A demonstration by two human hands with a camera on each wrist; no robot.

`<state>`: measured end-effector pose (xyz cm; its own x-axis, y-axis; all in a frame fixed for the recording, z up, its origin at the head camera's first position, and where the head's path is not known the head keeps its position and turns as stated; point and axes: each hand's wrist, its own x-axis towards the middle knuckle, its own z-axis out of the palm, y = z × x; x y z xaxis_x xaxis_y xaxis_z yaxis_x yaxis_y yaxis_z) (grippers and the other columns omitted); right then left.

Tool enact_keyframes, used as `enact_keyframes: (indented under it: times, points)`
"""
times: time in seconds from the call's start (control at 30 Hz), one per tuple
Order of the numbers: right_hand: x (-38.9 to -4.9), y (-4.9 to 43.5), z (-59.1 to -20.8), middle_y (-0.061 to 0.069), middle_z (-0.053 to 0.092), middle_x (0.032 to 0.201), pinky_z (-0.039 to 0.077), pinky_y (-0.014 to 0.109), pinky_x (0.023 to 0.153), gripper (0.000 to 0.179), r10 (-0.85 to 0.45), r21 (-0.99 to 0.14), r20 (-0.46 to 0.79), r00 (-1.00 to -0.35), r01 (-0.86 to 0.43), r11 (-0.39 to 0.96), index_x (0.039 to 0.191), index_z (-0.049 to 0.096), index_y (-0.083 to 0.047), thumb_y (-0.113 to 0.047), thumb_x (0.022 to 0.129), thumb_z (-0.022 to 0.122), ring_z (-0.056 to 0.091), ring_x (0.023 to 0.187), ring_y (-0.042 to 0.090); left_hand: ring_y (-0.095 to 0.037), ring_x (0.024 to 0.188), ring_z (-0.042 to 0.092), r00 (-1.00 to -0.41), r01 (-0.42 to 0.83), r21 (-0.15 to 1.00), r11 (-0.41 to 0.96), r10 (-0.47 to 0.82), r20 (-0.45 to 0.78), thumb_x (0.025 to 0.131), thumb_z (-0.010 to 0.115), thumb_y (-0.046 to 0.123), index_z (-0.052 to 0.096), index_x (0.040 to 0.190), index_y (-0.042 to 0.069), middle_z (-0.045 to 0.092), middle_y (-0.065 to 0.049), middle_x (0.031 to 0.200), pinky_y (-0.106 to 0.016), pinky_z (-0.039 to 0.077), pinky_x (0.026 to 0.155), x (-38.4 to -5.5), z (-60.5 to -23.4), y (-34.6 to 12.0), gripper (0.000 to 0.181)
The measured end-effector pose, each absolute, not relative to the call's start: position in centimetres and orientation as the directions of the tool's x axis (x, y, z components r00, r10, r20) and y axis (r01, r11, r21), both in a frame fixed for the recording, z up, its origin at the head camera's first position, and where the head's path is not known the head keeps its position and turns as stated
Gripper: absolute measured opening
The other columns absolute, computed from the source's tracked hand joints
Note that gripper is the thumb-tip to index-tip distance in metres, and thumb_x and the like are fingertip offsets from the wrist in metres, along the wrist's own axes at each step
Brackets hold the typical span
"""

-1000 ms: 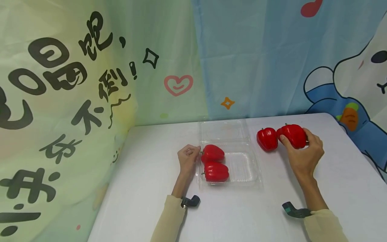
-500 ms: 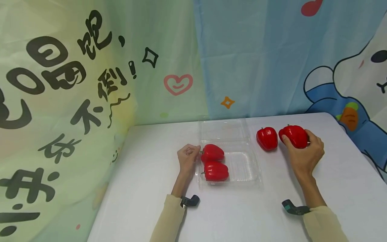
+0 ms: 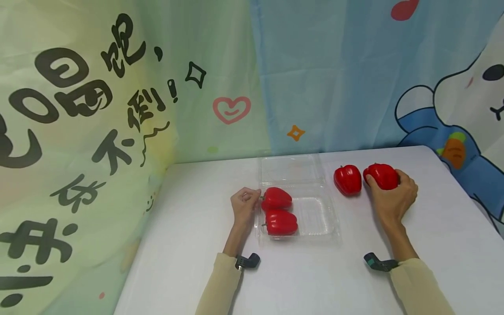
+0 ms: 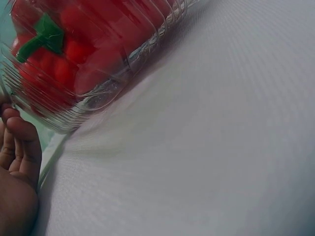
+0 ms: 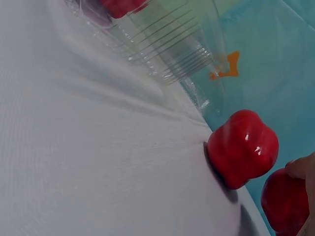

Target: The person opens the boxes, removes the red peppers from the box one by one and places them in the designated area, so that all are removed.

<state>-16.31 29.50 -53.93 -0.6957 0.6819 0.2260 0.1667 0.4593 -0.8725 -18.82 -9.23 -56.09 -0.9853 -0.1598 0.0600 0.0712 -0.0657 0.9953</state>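
My right hand [image 3: 393, 199] grips a red bell pepper [image 3: 382, 176] at the back right of the table, thumb on its left side and fingers round its right. A second red bell pepper [image 3: 348, 180] sits just left of it; both show in the right wrist view, where the gripped pepper [image 5: 284, 204] is cut by the edge. With thumb and fingertips my left hand [image 3: 245, 203] pinches the left rim of an open clear plastic box [image 3: 315, 216]. Two more bell peppers, a rear one [image 3: 277, 199] and a front one [image 3: 281, 223], lie inside on the left, stems pointing left.
The box's clear lid [image 3: 291, 170] lies folded back toward the rear edge. A white cloth covers the table [image 3: 307, 280]. Printed curtains [image 3: 220, 57] hang right behind the table and along its left side.
The pepper in my right hand touched or overlapped the one beside it, then shifted right, leaving a gap. Since then it has come slightly lower. My left hand and the box have stayed put.
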Motion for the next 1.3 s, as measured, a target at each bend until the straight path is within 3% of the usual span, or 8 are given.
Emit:
enact_keyframes:
  times: [0.23,0.6,0.97,1.2,1.3]
  points:
    - [-16.7,29.5,-55.0,0.016,0.048,0.167,0.043,0.064,0.123,0.081,0.701,-0.870,0.186,-0.689,0.216,0.443,0.163,0.044,-0.008,-0.041,0.098,0.078,0.036,0.158,0.029,-0.012,0.064,0.059,-0.987,0.071,0.996,-0.060,-0.151,0.061,0.101,0.078,0.019,0.072,0.088,0.002,0.066,-0.001,0.066,-0.020,0.047,0.061,-18.7,-56.0,-9.1,0.022]
    - [-17.2,29.7,-55.7,0.011,0.044,0.170,0.043,0.062,0.125,0.082,0.720,-0.880,0.155,-0.677,0.236,0.412,0.165,0.040,-0.011,-0.042,0.100,0.077,0.032,0.161,0.025,-0.007,0.060,0.054,-0.987,0.104,0.993,-0.052,-0.129,0.096,0.100,0.078,0.016,0.070,0.087,0.001,0.063,0.003,0.061,-0.019,0.043,0.057,-18.9,-56.1,-9.2,0.021]
    - [-17.9,29.6,-56.0,0.010,0.040,0.172,0.045,0.061,0.124,0.085,0.727,-0.884,0.114,-0.677,0.265,0.385,0.168,0.035,-0.014,-0.044,0.100,0.077,0.030,0.163,0.025,-0.010,0.063,0.058,-0.987,0.092,0.995,-0.038,-0.136,0.086,0.101,0.078,0.019,0.072,0.089,0.003,0.067,-0.001,0.065,-0.020,0.046,0.059,-18.8,-56.1,-9.2,0.021]
    - [-17.9,29.3,-55.5,0.010,0.039,0.173,0.045,0.062,0.123,0.085,0.725,-0.879,0.102,-0.681,0.279,0.385,0.169,0.033,-0.014,-0.043,0.101,0.076,0.029,0.163,0.024,-0.011,0.063,0.059,-0.987,0.089,0.995,-0.047,-0.140,0.082,0.101,0.078,0.018,0.073,0.091,0.001,0.071,-0.017,0.073,-0.021,0.047,0.060,-18.9,-56.2,-9.3,0.020]
    - [-17.9,29.2,-55.4,0.010,0.039,0.173,0.045,0.062,0.123,0.086,0.723,-0.880,0.096,-0.684,0.281,0.382,0.169,0.033,-0.014,-0.043,0.100,0.076,0.029,0.163,0.025,-0.011,0.063,0.059,-0.987,0.087,0.995,-0.039,-0.139,0.080,0.101,0.078,0.019,0.073,0.090,0.002,0.071,-0.012,0.071,-0.020,0.047,0.060,-18.9,-56.2,-9.3,0.021]
